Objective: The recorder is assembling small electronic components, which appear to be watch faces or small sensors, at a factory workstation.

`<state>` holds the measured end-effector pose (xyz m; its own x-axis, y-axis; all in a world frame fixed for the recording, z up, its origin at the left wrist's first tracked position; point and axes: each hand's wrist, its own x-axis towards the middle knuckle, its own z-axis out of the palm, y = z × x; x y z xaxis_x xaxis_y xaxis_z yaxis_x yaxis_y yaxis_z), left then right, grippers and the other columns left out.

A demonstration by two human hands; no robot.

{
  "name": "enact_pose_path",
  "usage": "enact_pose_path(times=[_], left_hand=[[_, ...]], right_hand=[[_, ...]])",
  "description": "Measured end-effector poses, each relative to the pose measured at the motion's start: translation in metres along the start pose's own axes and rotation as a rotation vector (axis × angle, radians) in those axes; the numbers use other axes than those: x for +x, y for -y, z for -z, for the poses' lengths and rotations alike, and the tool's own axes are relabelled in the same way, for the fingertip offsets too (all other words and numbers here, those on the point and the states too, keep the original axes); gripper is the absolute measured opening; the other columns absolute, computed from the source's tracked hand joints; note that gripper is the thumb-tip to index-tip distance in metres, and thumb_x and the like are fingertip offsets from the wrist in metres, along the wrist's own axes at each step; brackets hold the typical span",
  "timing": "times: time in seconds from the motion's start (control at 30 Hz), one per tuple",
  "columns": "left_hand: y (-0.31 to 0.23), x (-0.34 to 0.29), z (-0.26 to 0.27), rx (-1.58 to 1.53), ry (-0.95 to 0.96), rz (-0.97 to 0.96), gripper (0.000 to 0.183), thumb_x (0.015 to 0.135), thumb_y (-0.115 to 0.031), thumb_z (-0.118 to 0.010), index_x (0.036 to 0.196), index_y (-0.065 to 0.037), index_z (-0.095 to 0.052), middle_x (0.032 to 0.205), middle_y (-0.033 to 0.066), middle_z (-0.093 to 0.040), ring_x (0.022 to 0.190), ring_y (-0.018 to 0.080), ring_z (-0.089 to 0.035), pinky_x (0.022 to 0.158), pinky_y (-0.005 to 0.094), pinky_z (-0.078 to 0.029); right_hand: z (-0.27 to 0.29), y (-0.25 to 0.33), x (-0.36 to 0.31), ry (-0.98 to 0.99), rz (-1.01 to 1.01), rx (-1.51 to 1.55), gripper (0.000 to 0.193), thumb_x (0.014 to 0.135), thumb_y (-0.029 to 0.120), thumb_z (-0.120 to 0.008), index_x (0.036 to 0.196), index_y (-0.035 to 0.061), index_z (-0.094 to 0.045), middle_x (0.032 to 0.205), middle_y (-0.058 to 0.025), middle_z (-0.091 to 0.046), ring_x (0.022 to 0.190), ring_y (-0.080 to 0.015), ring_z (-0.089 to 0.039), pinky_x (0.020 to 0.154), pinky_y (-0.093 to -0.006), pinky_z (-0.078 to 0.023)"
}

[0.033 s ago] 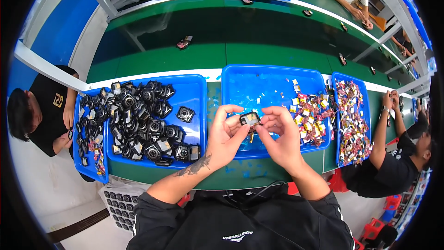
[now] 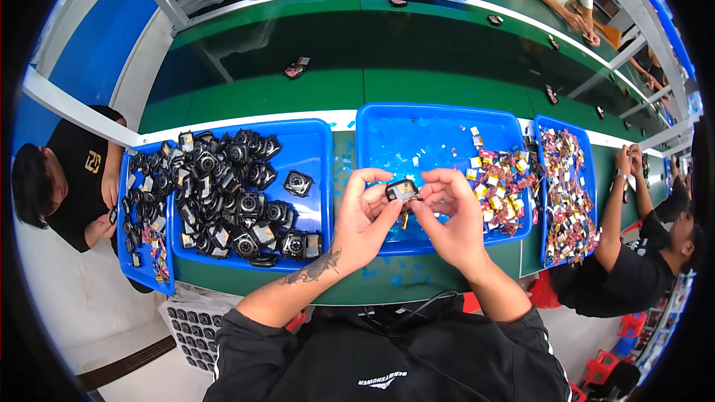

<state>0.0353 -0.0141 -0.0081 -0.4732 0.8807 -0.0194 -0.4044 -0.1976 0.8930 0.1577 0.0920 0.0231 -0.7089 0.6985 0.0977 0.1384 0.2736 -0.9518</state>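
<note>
rounded-square black casing [image 2: 402, 190], pale-faced, between bare hands [image 2: 363, 222]

Bounded at left by a blue wall [image 2: 108, 45]. Crossed by a green counter [image 2: 246, 98], with red stools [image 2: 600, 367] lower right.

We have one small black watch-like case [image 2: 402, 190] | rounded-square, dark rim around a pale grey, glossy face | face tipped up toward us | pinched between the fingertips of our left hand [image 2: 363, 217] and right hand [image 2: 454, 217], above the blue tray [image 2: 447, 125]
</note>
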Motion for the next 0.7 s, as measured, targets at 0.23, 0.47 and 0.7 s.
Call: enact_pose_path(times=[0.23,0.47,0.7], left_hand=[[0.012,-0.006,-0.001,0.129,-0.069,-0.117,0.036,0.093,0.007,-0.051,0.123,-0.006,-0.034,0.114,0.0144,-0.061,0.104,0.0156,-0.060,0.085,0.0271,-0.048],[-0.044,0.010,0.026,1.049,-0.017,-0.255,0.040,0.086,-0.001,-0.064,0.123,-0.006,-0.050,0.118,0.0148,-0.059,0.102,0.0241,-0.062,0.086,0.0329,-0.050],[-0.067,-0.008,0.105,1.837,0.219,-0.145,0.047,0.082,-0.012,-0.066,0.128,-0.010,-0.054,0.135,0.0174,-0.052,0.125,0.0369,-0.047,0.104,0.0415,-0.043]], right_hand=[[-0.009,0.001,0.003,0.045,-0.112,0.095,0.036,0.083,-0.003,-0.069,0.117,0.0029,-0.056,0.092,-0.0028,-0.061,0.083,-0.0081,-0.061,0.069,-0.0237,-0.056],[0.015,-0.015,0.064,0.170,-0.058,0.092,0.037,0.084,-0.003,-0.066,0.117,-0.0003,-0.052,0.084,-0.0048,-0.063,0.083,-0.0117,-0.063,0.072,-0.0259,-0.053],[0.045,-0.105,0.242,-0.029,-0.235,-0.300,0.047,0.069,0.009,-0.080,0.111,-0.0032,-0.060,0.089,-0.0156,-0.070,0.079,-0.0202,-0.068,0.075,-0.0308,-0.053]])
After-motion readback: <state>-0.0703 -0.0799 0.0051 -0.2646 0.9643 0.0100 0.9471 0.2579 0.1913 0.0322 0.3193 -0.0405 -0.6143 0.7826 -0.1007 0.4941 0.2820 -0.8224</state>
